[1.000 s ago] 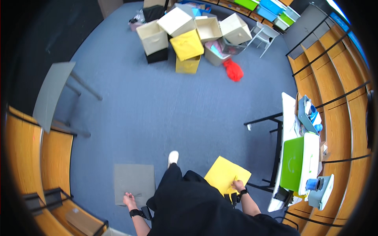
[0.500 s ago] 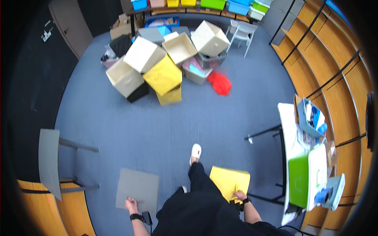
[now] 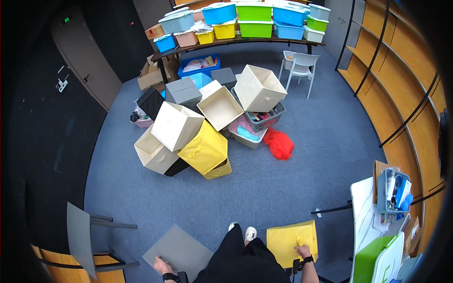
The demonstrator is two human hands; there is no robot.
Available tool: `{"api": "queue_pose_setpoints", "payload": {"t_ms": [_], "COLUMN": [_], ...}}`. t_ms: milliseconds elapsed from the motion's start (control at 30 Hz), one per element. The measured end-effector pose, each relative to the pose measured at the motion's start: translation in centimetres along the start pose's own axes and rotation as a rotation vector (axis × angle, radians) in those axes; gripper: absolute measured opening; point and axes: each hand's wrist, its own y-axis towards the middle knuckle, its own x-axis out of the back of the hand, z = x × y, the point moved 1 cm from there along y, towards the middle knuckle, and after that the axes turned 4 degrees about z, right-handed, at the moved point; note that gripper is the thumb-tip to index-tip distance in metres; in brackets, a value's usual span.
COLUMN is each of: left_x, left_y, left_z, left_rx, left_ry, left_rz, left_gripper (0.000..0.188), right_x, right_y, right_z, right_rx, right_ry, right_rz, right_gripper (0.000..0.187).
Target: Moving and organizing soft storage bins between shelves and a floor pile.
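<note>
My left hand (image 3: 163, 265) is closed at the left corner of a flat-looking grey square panel (image 3: 184, 245). Whether this panel is one side of a bin cannot be told from here. On the other side of my legs, my right hand (image 3: 303, 252) grips a yellow fabric storage bin (image 3: 284, 236) by its small handle, and its square face shows. Ahead on the floor is a pile of fabric bins: cream bins (image 3: 177, 126), another yellow bin (image 3: 204, 150) and grey bins (image 3: 183, 92).
Beside the pile lies red cloth (image 3: 280, 144). A white chair (image 3: 303, 66) and a long table (image 3: 212, 45) with lidded plastic boxes stand behind. Right is a white table (image 3: 362, 198) with a green box (image 3: 370, 259); left is a grey chair (image 3: 81, 238). Shelves (image 3: 401, 94) line the right.
My view has tilted up, showing more of the back table. My feet are now nearly side by side. The grey panel has turned cornerwise; both hands keep their holds.
</note>
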Motion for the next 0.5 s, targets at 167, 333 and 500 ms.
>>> {"api": "queue_pose_setpoints", "payload": {"t_ms": [167, 333, 500], "left_x": [-7.5, -18.3, -25.7], "left_y": [-1.9, -2.8, -2.9], "left_z": [-1.5, -1.1, -0.2], "left_rx": [-0.010, 0.272, 0.549], "left_ry": [0.152, 0.147, 0.215], "left_rz": [0.104, 0.372, 0.584], "left_gripper": [0.027, 0.022, 0.017], "right_x": [1.7, -0.2, -3.7], "right_y": [0.9, -0.5, -8.0], "right_z": [14.0, 34.9, 56.7], "right_rx": [0.330, 0.617, 0.830], "right_ry": [-0.068, -0.258, -0.243], "right_rz": [-0.034, 0.012, 0.095], "right_gripper": [0.016, 0.014, 0.020]}}
